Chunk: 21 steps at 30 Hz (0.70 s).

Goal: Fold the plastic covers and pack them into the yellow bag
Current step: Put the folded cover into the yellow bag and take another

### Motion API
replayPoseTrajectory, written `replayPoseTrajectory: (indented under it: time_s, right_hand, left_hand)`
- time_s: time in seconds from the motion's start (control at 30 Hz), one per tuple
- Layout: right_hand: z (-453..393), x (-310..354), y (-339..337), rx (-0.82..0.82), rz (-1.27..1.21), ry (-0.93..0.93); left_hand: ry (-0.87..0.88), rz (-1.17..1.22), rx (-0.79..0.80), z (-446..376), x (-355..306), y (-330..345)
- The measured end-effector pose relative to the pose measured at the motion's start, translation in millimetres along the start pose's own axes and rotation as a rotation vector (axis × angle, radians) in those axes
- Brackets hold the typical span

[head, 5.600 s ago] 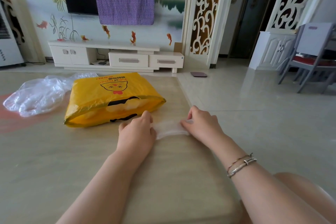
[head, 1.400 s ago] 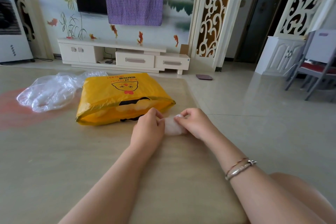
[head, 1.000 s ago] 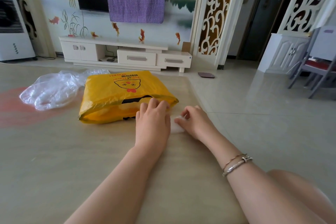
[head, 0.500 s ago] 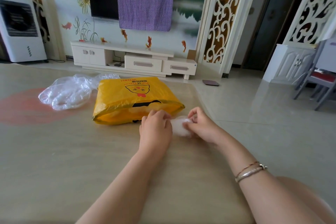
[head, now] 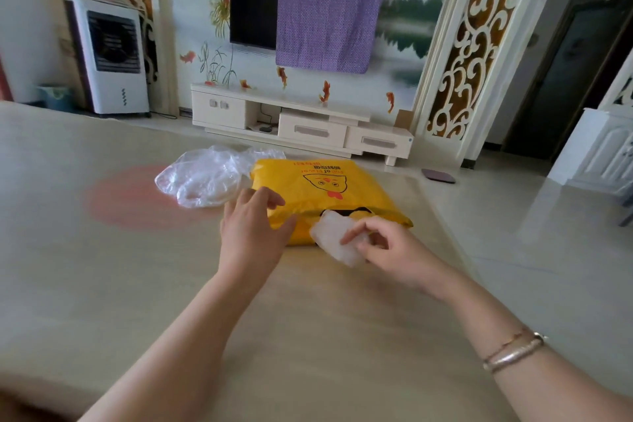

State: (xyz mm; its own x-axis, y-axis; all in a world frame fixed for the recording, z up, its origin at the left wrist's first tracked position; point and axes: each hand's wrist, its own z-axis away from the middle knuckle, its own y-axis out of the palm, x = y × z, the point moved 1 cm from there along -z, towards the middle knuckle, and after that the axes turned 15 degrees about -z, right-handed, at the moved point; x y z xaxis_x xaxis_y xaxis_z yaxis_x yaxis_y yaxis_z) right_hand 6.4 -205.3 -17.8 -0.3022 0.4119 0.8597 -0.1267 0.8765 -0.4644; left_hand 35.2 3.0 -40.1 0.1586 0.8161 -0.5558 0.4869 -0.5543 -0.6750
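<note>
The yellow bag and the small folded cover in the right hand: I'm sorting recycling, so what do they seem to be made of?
The yellow bag looks like thin opaque plastic film with a slight sheen; it creases softly and carries a printed chick face. The folded cover held by the right hand looks like thin, cloudy translucent plastic film, whitish where layered.

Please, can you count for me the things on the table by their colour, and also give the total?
Yellow: 1, the yellow plastic bag with a printed chick face.
Clear: 2, the small folded clear plastic cover pinched in the right hand, and the crumpled pile of clear plastic covers beside the bag; how many covers are in the pile I cannot tell.
Total: 3
</note>
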Motion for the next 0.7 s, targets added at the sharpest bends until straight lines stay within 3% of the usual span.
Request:
replayPoseTrajectory:
  time_s: [0.1,0.2,0.4,0.53,0.7]
  right_hand:
    - [-25.4,4.4,24.9,0.064,0.115,-0.077]
    - [-48.2,-3.0,47.7,0.137,0.276,-0.122]
    - [-80.1,-6.2,78.6,0.109,0.737,-0.132]
    - [-102.7,-11.3,88.8,0.061,0.782,0.030]
    - [-102.2,-10.8,90.8,0.105,0.764,0.105]
  left_hand:
    - [-0.002,-0.072,0.126,-10.9,17.0,-1.0]
    - [-0.005,0.044,0.220,-20.9,39.8,3.0]
    - [-0.022,0.275,0.054,-27.4,42.7,1.2]
    - [0.056,0.258,0.059,-24.7,42.1,5.5]
    - [0.126,0.067,0.168,-21.4,50.8,14.4]
